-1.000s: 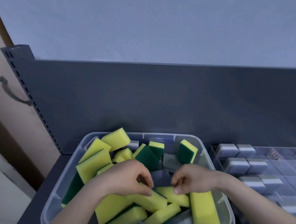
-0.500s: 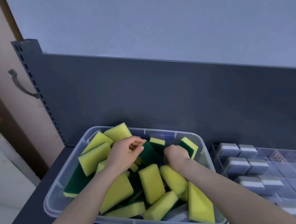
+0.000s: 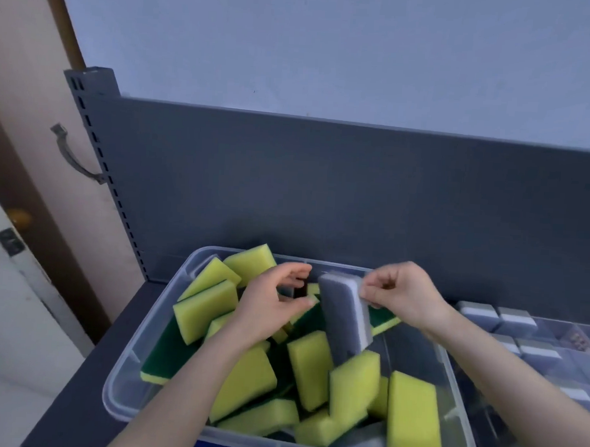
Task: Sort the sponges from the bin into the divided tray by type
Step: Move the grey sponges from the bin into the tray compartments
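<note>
The right hand [image 3: 406, 297] pinches the top edge of a grey-and-white sponge [image 3: 341, 314], whose lower end sits among yellow-and-green sponges [image 3: 308, 367] in the clear bin [image 3: 151, 339]. Best to lift it clear of the rim, then carry it right to the divided tray [image 3: 581, 341]. I cannot tell whether the half-curled left hand [image 3: 272, 307] holds anything.

Couldn't read any text here tbh. The bin [image 3: 122, 368], sponges [image 3: 413, 417] and divided tray [image 3: 561, 339] showed no legible labels or numbers.
</note>
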A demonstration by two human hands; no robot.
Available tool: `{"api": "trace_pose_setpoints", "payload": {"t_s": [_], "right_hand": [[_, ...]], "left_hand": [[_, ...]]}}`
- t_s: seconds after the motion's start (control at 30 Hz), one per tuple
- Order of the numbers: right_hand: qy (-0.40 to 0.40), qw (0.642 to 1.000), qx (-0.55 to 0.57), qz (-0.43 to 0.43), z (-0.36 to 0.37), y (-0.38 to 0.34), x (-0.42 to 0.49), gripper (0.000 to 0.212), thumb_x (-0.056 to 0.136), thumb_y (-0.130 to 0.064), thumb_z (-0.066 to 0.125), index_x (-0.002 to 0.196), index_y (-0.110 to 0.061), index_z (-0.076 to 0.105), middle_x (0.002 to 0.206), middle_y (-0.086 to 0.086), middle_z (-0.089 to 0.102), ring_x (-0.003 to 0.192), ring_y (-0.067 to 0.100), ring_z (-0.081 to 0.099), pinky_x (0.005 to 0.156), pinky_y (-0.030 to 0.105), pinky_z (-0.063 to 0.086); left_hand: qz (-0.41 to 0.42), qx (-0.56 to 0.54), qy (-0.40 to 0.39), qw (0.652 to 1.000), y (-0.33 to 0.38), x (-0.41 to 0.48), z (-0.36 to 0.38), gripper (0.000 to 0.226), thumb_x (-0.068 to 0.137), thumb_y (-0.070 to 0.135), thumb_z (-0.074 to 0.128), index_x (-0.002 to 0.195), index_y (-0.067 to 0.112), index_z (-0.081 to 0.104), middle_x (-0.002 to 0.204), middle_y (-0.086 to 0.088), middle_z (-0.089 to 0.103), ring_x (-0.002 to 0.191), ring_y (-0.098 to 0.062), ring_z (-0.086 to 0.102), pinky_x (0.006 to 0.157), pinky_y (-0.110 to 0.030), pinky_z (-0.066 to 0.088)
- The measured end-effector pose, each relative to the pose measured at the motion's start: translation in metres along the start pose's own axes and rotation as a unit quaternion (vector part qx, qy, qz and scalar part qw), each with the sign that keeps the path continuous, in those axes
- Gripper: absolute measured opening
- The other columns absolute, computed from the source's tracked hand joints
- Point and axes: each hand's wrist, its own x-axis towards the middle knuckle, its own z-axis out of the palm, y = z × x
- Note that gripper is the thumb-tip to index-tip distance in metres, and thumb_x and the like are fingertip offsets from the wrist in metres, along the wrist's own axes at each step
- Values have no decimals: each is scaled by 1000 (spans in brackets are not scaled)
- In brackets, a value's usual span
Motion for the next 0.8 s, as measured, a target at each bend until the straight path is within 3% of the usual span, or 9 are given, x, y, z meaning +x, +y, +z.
{"api": "trace_pose_setpoints", "payload": {"t_s": [0.07,0.17,0.27,0.4,0.53,0.6,0.67,0.73,0.8], "right_hand": [[-49,990,131,22,5,-9,-8,8,80,-2,71,73,-6,72,61,3,67,56,11,59,57,19,50],[-58,988,141,17,20,-11,-12,8,85,-5,66,79,-7,72,66,2,69,61,13,62,61,22,54],[-35,983,179,10,21,-10,-10,12,92,-17,57,96,-18,68,83,1,72,76,16,67,73,26,56],[-57,996,-48,-57,26,-9,-15,43,74,-32,78,114,-31,61,90,-16,65,86,2,61,78,15,46],[91,991,-85,-54,17,-7,-18,40,71,-28,78,108,-29,64,88,-15,66,82,5,61,73,17,46],[158,986,-49,-34,6,2,-20,35,72,-26,77,104,-29,64,84,-18,66,78,0,61,65,12,45],[190,981,-23,-17,3,11,-24,33,73,-25,76,104,-28,64,84,-18,65,78,-2,60,63,10,44],[198,980,-6,-9,6,16,-30,33,74,-24,76,104,-27,63,85,-17,65,78,0,61,64,12,45],[201,980,11,-7,9,19,-33,32,75,-23,75,105,-27,63,85,-16,65,78,0,61,63,13,45]], "left_hand": [[-18,-53,-45,997,3,-1,1,57,77,9,77,127,27,55,117,15,63,104,8,58,79,-15,50],[-30,-96,-62,993,3,-1,3,54,79,1,73,121,32,58,109,8,68,96,0,63,83,-20,50],[-13,-46,-16,999,2,0,2,50,77,5,75,116,32,61,106,11,68,98,-6,62,85,-23,51],[20,-23,-11,999,5,-1,7,54,72,11,81,118,31,63,106,11,69,97,-3,63,83,-20,51],[21,-61,83,994,10,3,-4,38,80,5,73,109,29,65,97,7,71,90,-3,66,81,-19,52],[37,14,174,984,10,11,-19,27,85,9,68,103,28,66,94,13,71,88,3,64,79,-13,50],[82,131,190,970,10,23,-29,23,87,9,65,103,25,69,95,15,69,87,2,63,79,-15,50],[130,260,112,950,10,38,-25,25,87,8,62,107,22,69,99,10,68,90,-6,63,82,-23,50],[147,414,-2,898,7,49,-12,30,89,10,57,114,22,66,108,5,66,101,-16,59,84,-31,49]]}}
